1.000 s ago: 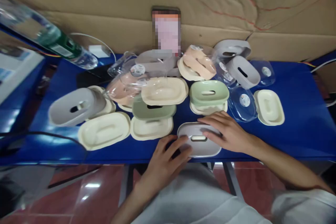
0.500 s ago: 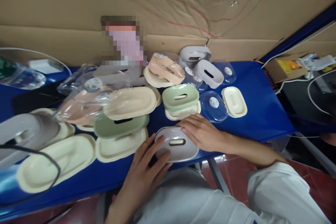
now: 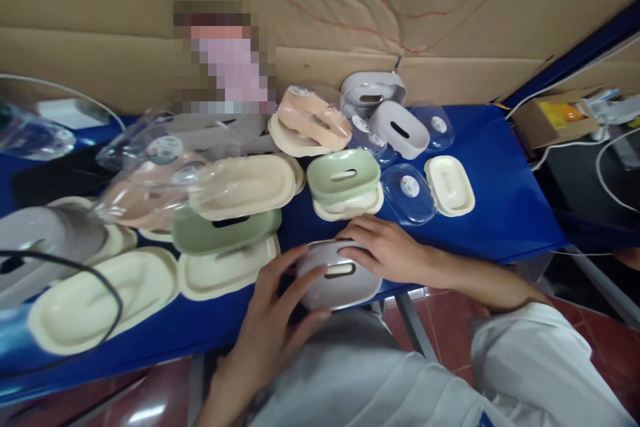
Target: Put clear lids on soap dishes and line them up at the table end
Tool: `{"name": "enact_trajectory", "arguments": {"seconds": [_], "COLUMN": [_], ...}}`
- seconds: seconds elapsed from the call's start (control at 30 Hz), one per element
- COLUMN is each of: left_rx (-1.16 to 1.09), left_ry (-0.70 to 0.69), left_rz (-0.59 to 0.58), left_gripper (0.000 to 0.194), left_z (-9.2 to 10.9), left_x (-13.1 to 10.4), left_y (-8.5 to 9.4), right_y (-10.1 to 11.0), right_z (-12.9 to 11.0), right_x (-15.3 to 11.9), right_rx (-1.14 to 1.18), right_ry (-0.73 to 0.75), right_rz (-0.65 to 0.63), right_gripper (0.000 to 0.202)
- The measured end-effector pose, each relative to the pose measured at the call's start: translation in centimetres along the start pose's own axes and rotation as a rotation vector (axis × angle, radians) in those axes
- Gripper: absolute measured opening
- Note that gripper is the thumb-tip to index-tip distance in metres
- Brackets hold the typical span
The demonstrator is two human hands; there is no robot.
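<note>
A grey tissue box cover (image 3: 345, 290) with an oval slot lies at the front edge of the blue table, in front of me. Something cream shows through its slot. My left hand (image 3: 275, 300) is open, its fingers spread over the left end of the cover and the thumb low by its front edge. Over the far right part, my right hand (image 3: 385, 250) grips the cover with bent fingers, one fingertip close to the slot. Just beyond stands a green cover (image 3: 345, 177) on a cream base (image 3: 350, 208). To its right lie a clear lid (image 3: 409, 197) and another cream base (image 3: 451, 185).
More cream bases (image 3: 103, 300), a darker green cover (image 3: 225, 233) and peach covers (image 3: 315, 123) crowd the left and back of the blue table (image 3: 510, 193). A black cable (image 3: 95, 270) crosses the left. An open carton (image 3: 557, 120) stands at the right.
My left hand's fingers have spread wider, with the thumb now apart near the front edge. My right hand stays on the cover, one fingertip nearer the slot. The view has shifted slightly.
</note>
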State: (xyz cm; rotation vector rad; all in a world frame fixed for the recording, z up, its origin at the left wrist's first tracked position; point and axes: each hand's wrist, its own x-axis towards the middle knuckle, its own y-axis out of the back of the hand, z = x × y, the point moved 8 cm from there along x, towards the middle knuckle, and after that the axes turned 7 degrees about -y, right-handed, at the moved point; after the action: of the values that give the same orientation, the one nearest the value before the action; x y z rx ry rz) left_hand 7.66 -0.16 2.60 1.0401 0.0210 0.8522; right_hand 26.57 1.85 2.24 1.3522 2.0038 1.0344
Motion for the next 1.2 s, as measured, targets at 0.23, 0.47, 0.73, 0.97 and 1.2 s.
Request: {"name": "enact_trajectory", "arguments": {"seconds": [0.23,0.47,0.73,0.97,1.2], "left_rx": [-0.013,-0.004,0.015,0.108,0.082], "left_ry": [0.183,0.197,0.201,0.232,0.147], "left_rz": [0.061,0.002,0.034,0.122,0.231], "left_gripper": [0.028,0.024,0.025,0.029,0.028], "left_z": [-1.0,-1.1,-1.2,-1.4,-0.5], "left_x": [1.7,2.5,2.9,2.5,0.8], "left_y": [0.0,-0.1,-0.6,-0.8,1.0], "right_y": [-0.9,-1.3,-1.3,1.4,9.6], "right_z": [-0.9,-1.2,-0.7,-0.3,4.4], "right_x": [-0.4,-0.5,-0.2,-0.2,-2.5], "right_rx": [-0.032,-0.070,0.004,-0.109,-0.666], "right_ry": [0.031,0.026,-0.014,0.025,-0.510], "right_rz": [-0.014,-0.038,-0.037,0.168,0.433], "right_gripper": [0.032,0.034,0.031,0.025,0.051]}}
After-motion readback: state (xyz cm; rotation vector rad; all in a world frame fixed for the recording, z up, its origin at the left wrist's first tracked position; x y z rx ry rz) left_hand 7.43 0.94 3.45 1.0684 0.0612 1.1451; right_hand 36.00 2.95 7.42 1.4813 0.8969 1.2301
